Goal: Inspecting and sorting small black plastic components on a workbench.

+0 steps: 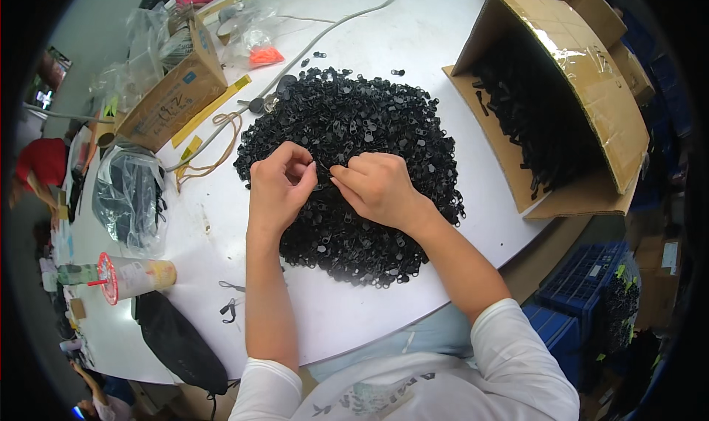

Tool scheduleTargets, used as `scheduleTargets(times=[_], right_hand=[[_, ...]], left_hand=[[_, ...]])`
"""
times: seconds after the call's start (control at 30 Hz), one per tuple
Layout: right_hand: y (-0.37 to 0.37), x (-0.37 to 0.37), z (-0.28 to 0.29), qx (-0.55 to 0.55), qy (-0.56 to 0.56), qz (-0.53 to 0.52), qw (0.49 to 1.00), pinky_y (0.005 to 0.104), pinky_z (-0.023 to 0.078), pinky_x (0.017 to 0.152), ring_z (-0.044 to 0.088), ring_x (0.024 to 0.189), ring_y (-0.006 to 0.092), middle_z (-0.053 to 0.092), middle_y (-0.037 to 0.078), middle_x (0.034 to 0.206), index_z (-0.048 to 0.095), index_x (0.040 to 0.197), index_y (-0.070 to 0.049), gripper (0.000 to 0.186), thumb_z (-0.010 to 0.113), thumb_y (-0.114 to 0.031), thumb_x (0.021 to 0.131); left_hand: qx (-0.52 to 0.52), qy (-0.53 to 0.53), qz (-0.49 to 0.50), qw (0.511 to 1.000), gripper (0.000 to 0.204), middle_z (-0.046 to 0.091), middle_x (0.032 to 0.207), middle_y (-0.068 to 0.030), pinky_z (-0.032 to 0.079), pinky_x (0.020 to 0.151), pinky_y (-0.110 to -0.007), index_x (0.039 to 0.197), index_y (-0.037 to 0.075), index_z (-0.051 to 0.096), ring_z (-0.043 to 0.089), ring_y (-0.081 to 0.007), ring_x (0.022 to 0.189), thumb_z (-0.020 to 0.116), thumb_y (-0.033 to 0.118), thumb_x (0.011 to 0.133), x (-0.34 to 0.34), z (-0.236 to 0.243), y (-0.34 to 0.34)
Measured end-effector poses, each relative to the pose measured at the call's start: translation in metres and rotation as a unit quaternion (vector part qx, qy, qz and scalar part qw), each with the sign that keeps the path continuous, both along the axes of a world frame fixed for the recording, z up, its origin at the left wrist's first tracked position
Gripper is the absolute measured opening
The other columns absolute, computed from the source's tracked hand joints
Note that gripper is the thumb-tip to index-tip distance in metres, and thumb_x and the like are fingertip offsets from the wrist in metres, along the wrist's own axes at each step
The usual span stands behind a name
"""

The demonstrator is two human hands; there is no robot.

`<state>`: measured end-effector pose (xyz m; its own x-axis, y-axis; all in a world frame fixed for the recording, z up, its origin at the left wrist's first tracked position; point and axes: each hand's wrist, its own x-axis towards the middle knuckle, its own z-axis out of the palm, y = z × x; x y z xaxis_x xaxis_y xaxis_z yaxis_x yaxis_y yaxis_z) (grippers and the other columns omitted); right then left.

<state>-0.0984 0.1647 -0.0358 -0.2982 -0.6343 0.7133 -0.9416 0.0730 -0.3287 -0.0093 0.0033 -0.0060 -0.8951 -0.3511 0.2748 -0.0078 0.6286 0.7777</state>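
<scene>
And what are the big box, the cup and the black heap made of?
Big box: cardboard, matte brown with folding flaps. Cup: probably smooth plastic; its sides look cloudy. Black heap: plastic or painted metal, I can't tell; its pieces glint.

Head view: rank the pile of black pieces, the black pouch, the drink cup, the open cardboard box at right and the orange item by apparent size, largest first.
1. Pile of black pieces and open cardboard box: too alike to rank
2. Black pouch
3. Drink cup
4. Orange item

Mostly free white tabletop (203, 269) left of the black pile (354, 247) — cup (144, 277) and pouch (181, 343) as obstacles beyond, carton (583, 59) rightward.
</scene>
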Motion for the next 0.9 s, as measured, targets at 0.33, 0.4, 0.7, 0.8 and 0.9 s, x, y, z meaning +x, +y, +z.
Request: scheduleTargets(times=[0.33, 0.4, 0.7, 0.8, 0.9], right_hand=[[0.001, 0.005, 0.005, 0.012, 0.008, -0.048, 0.999, 0.0316, 0.047, 0.051, 0.057, 0.057, 0.0192, 0.053, 0.003, 0.064, 0.063, 0.08, -0.006, 0.007, 0.066, -0.012, 0.079], [0.001, 0.003, 0.003, 0.021, 0.014, -0.044, 0.999, 0.0313, 0.046, 0.05, 0.058, 0.057, 0.0193, 0.053, 0.003, 0.062, 0.062, 0.074, -0.007, 0.006, 0.065, -0.011, 0.077], [0.002, 0.007, 0.001, 0.086, 0.016, -0.065, 0.994, 0.0339, 0.048, 0.051, 0.059, 0.056, 0.0224, 0.055, 0.005, 0.061, 0.055, 0.064, -0.006, 0.015, 0.066, -0.008, 0.074], [0.002, 0.005, -0.001, 0.098, 0.007, -0.053, 0.994, 0.035, 0.049, 0.051, 0.06, 0.057, 0.0238, 0.056, 0.006, 0.062, 0.056, 0.065, -0.005, 0.016, 0.067, -0.01, 0.075], [0.003, 0.006, -0.001, 0.092, -0.038, -0.049, 0.994, 0.0364, 0.049, 0.052, 0.06, 0.058, 0.0261, 0.058, 0.007, 0.064, 0.058, 0.069, -0.005, 0.014, 0.068, -0.012, 0.077]], left_hand=[[0.08, -0.05, -0.029, 0.995, 0.012, 0.061, 0.059, -0.0067, 0.046, 0.05, -0.024, 0.079, 0.0, 0.053, 0.064, -0.0125, 0.054, 0.062, 0.004, 0.084, -0.003, 0.001, 0.009], [0.066, -0.058, -0.033, 0.996, 0.012, 0.06, 0.058, -0.0064, 0.045, 0.049, -0.024, 0.079, 0.0, 0.053, 0.062, -0.012, 0.052, 0.062, 0.005, 0.085, -0.005, 0.001, 0.012], [0.006, -0.061, -0.041, 0.997, 0.011, 0.056, 0.055, -0.0106, 0.041, 0.048, -0.03, 0.076, -0.001, 0.054, 0.054, -0.0192, 0.046, 0.062, 0.003, 0.082, -0.006, -0.004, 0.019], [0.014, -0.051, -0.043, 0.998, 0.012, 0.056, 0.054, -0.0092, 0.04, 0.047, -0.028, 0.075, -0.001, 0.054, 0.053, -0.0166, 0.045, 0.062, 0.004, 0.082, -0.005, -0.003, 0.02], [0.064, -0.06, -0.047, 0.995, 0.013, 0.056, 0.054, -0.0068, 0.039, 0.046, -0.026, 0.074, -0.001, 0.054, 0.052, -0.0119, 0.044, 0.062, 0.005, 0.083, -0.006, 0.0, 0.024]])
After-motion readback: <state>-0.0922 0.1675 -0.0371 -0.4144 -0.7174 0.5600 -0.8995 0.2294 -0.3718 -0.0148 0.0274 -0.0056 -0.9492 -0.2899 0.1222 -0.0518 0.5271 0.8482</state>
